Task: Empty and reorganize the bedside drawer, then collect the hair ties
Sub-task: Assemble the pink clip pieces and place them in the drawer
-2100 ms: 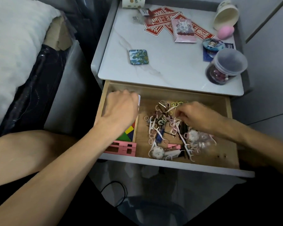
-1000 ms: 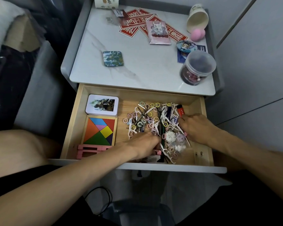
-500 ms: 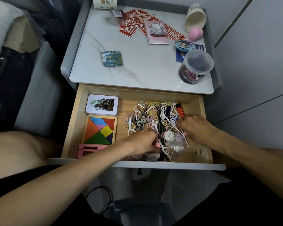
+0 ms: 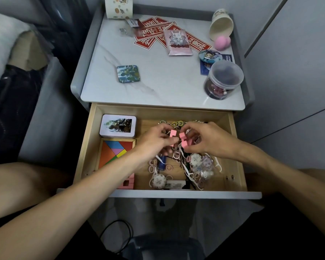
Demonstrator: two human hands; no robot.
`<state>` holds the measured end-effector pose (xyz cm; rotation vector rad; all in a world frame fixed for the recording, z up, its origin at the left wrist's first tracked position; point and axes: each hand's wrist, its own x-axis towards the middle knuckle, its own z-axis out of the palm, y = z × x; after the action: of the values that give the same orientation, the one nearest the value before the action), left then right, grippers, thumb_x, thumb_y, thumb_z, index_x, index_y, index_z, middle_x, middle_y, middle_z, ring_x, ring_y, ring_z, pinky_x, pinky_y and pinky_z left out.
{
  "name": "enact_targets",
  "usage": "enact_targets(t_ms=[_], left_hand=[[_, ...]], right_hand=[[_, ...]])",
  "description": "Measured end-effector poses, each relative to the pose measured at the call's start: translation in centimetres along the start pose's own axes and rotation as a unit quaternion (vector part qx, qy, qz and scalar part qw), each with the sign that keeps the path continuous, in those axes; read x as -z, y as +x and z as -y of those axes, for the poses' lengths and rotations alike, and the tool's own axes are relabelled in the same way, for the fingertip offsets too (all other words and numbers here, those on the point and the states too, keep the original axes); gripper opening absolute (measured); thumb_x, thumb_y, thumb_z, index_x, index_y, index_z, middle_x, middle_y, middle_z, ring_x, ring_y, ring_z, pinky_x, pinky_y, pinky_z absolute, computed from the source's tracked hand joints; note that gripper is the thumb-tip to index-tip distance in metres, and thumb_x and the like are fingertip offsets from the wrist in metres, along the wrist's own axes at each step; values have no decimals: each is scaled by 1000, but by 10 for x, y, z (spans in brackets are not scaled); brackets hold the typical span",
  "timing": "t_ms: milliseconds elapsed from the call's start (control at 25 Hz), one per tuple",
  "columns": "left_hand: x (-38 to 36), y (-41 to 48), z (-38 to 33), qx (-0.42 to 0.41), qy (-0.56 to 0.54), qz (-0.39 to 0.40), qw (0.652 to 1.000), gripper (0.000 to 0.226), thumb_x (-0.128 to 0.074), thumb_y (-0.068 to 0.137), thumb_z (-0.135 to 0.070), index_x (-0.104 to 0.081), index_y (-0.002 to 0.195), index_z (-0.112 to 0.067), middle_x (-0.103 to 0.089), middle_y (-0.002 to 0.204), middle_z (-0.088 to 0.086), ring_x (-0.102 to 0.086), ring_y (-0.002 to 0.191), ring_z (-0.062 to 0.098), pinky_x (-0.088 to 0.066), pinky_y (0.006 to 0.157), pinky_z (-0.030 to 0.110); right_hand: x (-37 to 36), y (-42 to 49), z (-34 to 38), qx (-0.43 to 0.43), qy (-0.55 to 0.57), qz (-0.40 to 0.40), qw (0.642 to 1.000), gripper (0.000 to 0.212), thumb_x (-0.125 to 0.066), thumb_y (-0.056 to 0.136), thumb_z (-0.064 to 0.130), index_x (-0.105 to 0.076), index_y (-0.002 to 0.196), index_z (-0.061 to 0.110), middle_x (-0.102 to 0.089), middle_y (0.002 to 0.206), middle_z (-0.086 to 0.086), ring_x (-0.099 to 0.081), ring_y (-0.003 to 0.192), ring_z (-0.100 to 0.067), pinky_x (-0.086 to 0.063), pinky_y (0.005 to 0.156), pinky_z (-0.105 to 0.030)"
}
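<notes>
Wooden drawer [image 4: 85, 147]: wide open beneath both hands.
Tin box [image 4: 118, 126]: flat in the back left corner, left of the grip and apart from it.
Colour puzzle [image 4: 116, 150]: flat just in front of the tin box, left of the grip and nearer; one corner hidden under the left forearm.
Pink blocks [image 4: 128, 182]: at the drawer's front edge, left of the grip and well nearer.
Left hand [image 4: 155, 140]: fingers curled, pinching a small pink piece [image 4: 172, 134] between thumb and fingertips, above the clutter.
Right hand [image 4: 209, 141]: fingers curled round a second pink piece [image 4: 184, 142], just beside the first; touching or not, cannot tell.
Hair ties [image 4: 169, 167]: small loose rings strewn on the drawer floor under the grip and nearer, mixed with white floss picks [image 4: 219, 167]; a few more just beyond the fingertips.
Clear jar [image 4: 223, 79]: lid on, standing on the tabletop [image 4: 158, 87], beyond and right of the grip, well apart.
</notes>
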<state>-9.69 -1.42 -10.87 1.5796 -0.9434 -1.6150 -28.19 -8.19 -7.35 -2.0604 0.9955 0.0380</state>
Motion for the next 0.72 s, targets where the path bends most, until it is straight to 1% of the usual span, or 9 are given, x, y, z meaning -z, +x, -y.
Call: enact_targets(t_ms=[80, 160, 280, 400, 480, 520, 560, 640, 720], left_hand=[[4, -4, -5, 26, -105, 12, 994, 27, -67, 91, -9, -58, 117, -11, -71, 74, 7, -64, 59, 15, -52, 52, 22], [10, -8, -8, 30, -159, 18, 987, 28, -68, 91, -12, -58, 116, -7, -71, 76, 10, -66, 61, 16, -52, 51, 20], [16, -14, -12, 19, -162, -4, 987, 22, -68, 90, -18, -63, 109, -9, -71, 80, 7, -62, 61, 12, -46, 50, 19], [24, -17, -15, 7, -168, -47, 985, 15, -71, 86, -19, -69, 100, -14, -72, 82, 4, -59, 62, 10, -43, 52, 18], [33, -20, -17, -12, -186, -73, 980, 18, -74, 81, -22, -71, 98, -18, -73, 88, 5, -60, 65, 11, -43, 55, 21], [37, -21, -19, -23, -200, -83, 976, 22, -74, 78, -23, -71, 99, -18, -74, 90, 5, -61, 66, 12, -42, 56, 22], [40, -22, -20, -33, -217, -91, 971, 27, -74, 76, -24, -70, 101, -17, -74, 91, 5, -61, 67, 11, -42, 56, 22], [44, -25, -24, -46, -246, -94, 964, 32, -72, 77, -23, -68, 108, -14, -75, 94, 4, -63, 68, 10, -44, 54, 20], [46, -26, -25, -51, -252, -89, 962, 29, -71, 80, -23, -67, 108, -15, -75, 98, 4, -63, 72, 11, -44, 54, 19]], right_hand=[[-2, 0, 13, 33, 14, -10, 999, 45, -81, 80, 23, -60, 120, 21, -72, 89, 10, -68, 82, 1, -51, 71, -13], [-1, 2, 23, 56, -2, -26, 998, 47, -80, 81, 22, -59, 124, 21, -72, 93, 10, -68, 83, 2, -51, 74, -11], [-3, 6, 37, 84, -19, -54, 995, 51, -79, 82, 21, -58, 128, 20, -72, 100, 7, -69, 85, 0, -52, 78, -10], [-9, 10, 44, 62, -20, -79, 995, 62, -80, 81, 24, -52, 137, 22, -71, 109, 5, -68, 93, -2, -54, 87, -19], [-10, 16, 46, 2, 88, -62, 994, 60, -78, 82, 23, -53, 137, 19, -71, 112, 3, -68, 100, -6, -54, 93, -26], [-10, 20, 48, -29, 203, -42, 978, 52, -75, 84, 19, -57, 133, 15, -72, 113, -1, -67, 104, -9, -53, 95, -28], [-9, 23, 49, -55, 343, -22, 937, 42, -70, 86, 12, -60, 128, 8, -71, 116, -7, -67, 109, -14, -53, 96, -28], [-8, 26, 51, -101, 596, 8, 796, 38, -59, 86, 0, -59, 123, -8, -64, 126, -23, -65, 112, -26, -54, 96, -29], [-9, 29, 52, -144, 721, 21, 678, 41, -47, 85, -5, -52, 124, -16, -58, 126, -30, -65, 102, -29, -56, 90, -30]])
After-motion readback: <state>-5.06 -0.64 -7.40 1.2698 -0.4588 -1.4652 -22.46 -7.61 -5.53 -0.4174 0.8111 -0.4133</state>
